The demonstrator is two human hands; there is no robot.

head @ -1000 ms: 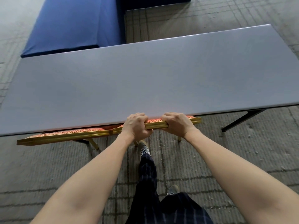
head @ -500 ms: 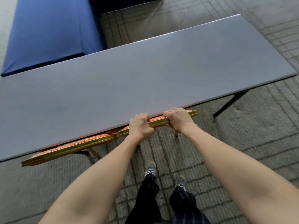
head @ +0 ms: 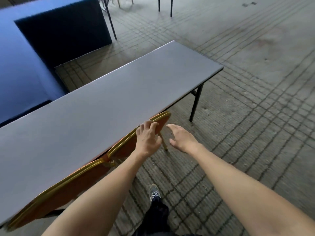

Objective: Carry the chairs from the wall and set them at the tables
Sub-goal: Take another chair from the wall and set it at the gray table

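Grid-patterned carpet (head: 255,116) covers the floor; a blue cloth (head: 20,74) lies far left.

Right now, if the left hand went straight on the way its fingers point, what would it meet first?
The left hand would meet the chair's gold top rail, seemingly right at its reach; depth is unclear.

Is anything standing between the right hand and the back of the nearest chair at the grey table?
Nothing visible does. The right hand is open just beside the chair back, with only a gap of air between them. The left hand touches that same back, further to the left.
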